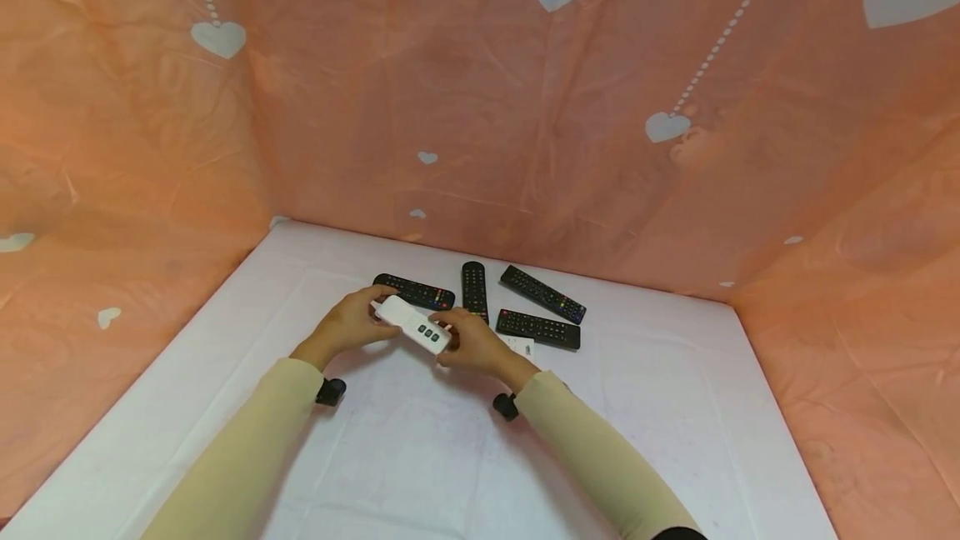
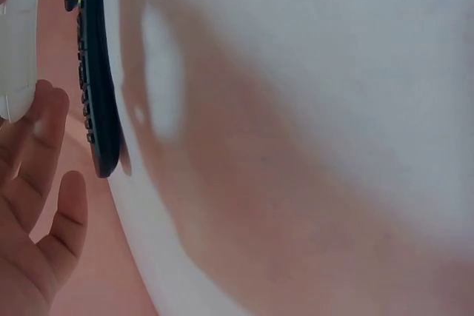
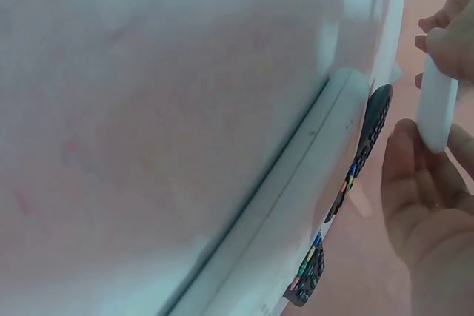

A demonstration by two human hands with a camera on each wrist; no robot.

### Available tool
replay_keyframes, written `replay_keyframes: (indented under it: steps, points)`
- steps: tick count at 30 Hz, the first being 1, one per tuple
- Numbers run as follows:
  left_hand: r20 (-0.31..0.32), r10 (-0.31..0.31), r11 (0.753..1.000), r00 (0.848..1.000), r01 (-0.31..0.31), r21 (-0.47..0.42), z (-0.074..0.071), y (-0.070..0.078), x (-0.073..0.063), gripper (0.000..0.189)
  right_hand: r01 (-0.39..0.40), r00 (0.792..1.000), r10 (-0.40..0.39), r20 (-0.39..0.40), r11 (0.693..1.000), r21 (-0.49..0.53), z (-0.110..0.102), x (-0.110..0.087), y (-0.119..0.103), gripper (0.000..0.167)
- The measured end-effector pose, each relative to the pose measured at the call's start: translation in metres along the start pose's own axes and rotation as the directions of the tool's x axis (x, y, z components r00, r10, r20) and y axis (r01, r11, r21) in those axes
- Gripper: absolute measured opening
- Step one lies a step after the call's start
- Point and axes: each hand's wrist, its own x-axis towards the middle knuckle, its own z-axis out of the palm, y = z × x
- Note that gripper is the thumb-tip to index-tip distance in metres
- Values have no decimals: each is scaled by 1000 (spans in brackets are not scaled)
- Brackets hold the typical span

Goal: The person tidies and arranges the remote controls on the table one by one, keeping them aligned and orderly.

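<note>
A slim white remote control (image 1: 407,317) with several dark buttons is held up over the white table by both hands. My left hand (image 1: 352,322) grips its far left end, thumb on the near side. At the other end my right hand (image 1: 476,346) pinches it near the buttons. In the left wrist view, fingertips of the left hand (image 2: 33,197) are at the end of the white remote (image 2: 18,46). Seen from the right wrist, the white remote (image 3: 437,109) stands edge-on between the right hand (image 3: 433,220) and the left hand (image 3: 453,46).
Black remotes lie behind the hands: one at left (image 1: 414,292), one upright in the middle (image 1: 474,286), and two at right (image 1: 543,294), (image 1: 538,328). A long white object (image 3: 296,157) lies on the table, mostly hidden by the right hand in the head view. Peach curtains (image 1: 480,107) enclose the table.
</note>
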Motion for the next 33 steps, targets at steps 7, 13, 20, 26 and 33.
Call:
replay_keyframes:
  steps: [7, 13, 20, 26, 33]
  points:
    - [-21, -32, 994, 999, 34, 99, -3, 6, -2, 71, 7, 1000, -7, -13, 1000, 18, -2, -1, -1, 63]
    - [-31, -52, 992, 998, 55, 110, -2, 7, -4, 70, 15, 999, -14, -33, 999, 31, -3, -4, 0, 60]
    - [-37, -63, 993, 997, 66, 93, 0, 10, -8, 70, 47, 995, -42, -90, 997, 54, -4, -5, 3, 56]
    - [-43, -69, 993, 997, 73, 96, -1, 10, -11, 70, 20, 996, -15, -84, 998, 61, -6, -4, 2, 55]
    - [-38, -73, 994, 997, 75, 75, -3, 9, -12, 67, 5, 997, 0, -77, 998, 64, -9, -4, 0, 53]
